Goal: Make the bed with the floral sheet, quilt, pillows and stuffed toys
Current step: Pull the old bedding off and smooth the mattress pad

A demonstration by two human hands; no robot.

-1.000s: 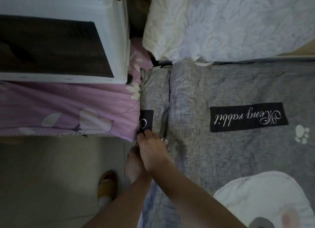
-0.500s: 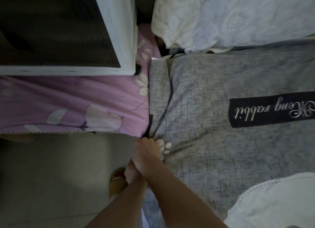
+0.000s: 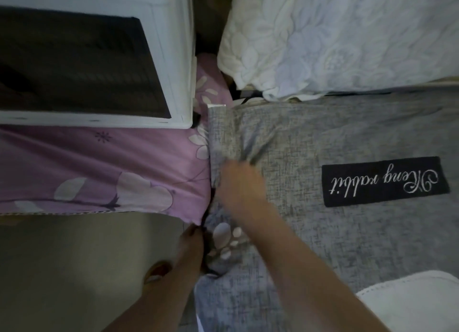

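Left grip (image 3: 191, 242) pinches the quilt (image 3: 298, 138), its edge running straight ahead; right grip (image 3: 239, 185) blurred, state unclear.

Head camera — straight down; close above quilt (image 3: 323, 133)

1. Dim, flat indoor light; colours muted; shadows soft.
2. Bare right hand (image 3: 238, 182) smeared by motion blur; grey woven quilt (image 3: 323, 133) sharper.
3. Wide-angle distortion bows the white plastic cabinet (image 3: 173, 46) near the edge.
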